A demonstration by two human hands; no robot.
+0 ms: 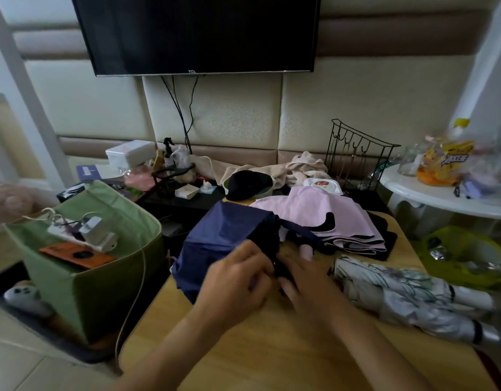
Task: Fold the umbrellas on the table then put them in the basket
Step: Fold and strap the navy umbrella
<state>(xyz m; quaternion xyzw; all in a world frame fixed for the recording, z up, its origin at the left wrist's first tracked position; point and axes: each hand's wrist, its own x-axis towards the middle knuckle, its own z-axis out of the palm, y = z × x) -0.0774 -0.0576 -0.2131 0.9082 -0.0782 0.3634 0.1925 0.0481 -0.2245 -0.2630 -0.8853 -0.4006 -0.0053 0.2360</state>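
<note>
A navy blue umbrella (221,244) lies half collapsed at the left of the wooden table (271,348). My left hand (238,280) pinches its dark fabric near the middle. My right hand (302,277) grips the black part of the same umbrella right beside it. Behind them lies a pink umbrella (322,218) with black trim, flat on the table. A white floral umbrella (407,294), rolled up, rests along the right side. The green fabric basket (82,283) stands on the floor to the left of the table.
The basket holds chargers, an orange card and cables. A white cord hangs beside the table's left edge. Behind stand a cluttered black shelf, a wire rack (356,153) and a wall TV (198,32). A white round table (441,193) and a yellow-green bin (466,258) are at right.
</note>
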